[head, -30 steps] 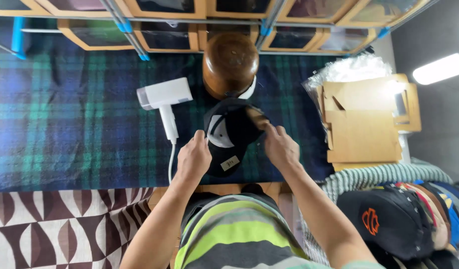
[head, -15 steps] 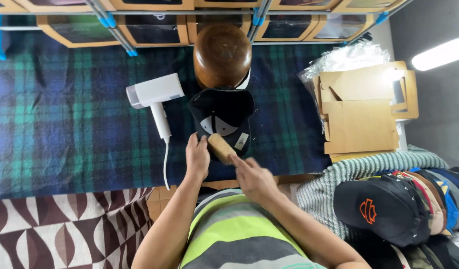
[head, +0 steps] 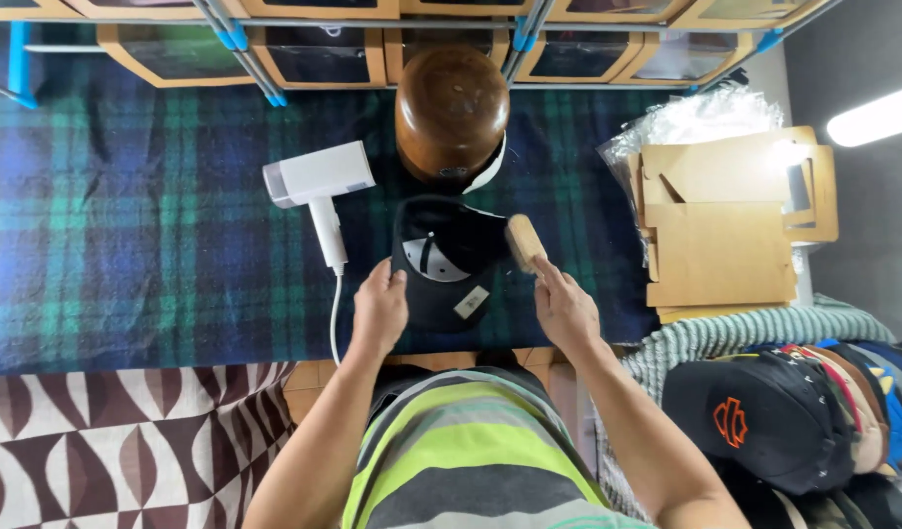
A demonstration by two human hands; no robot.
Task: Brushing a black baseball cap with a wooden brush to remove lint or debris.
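Your right hand (head: 566, 306) is closed around the near end of a small wooden brush (head: 522, 242), fingers curled snugly on its handle, and the brush head rests against the right edge of the black cap (head: 439, 264). Your left hand (head: 379, 312) is loosely spread, fingers partly bent, pressing down on the cap's near left edge and pinning it flat rather than gripping it. The cap lies inside up on the plaid blanket (head: 128, 235), just in front of you, with a pale lining panel and a small white tag showing inside. Directly beyond it, almost touching its far edge, stands a rounded wooden hat block (head: 451, 110). To the left of the cap lies a white hair dryer (head: 317, 186), its handle pointing toward you and its cord (head: 334, 318) running down past your left wrist, just beside your left hand. Off to the right, well apart from the brush, sit flattened cardboard pieces (head: 717, 225) with crinkled clear plastic wrap (head: 701, 116) behind them. At the lower right a pile of caps (head: 774, 421) is heaped up, a black one with an orange emblem on top. Wooden-framed boxes (head: 314, 49) line the far edge of the blanket.
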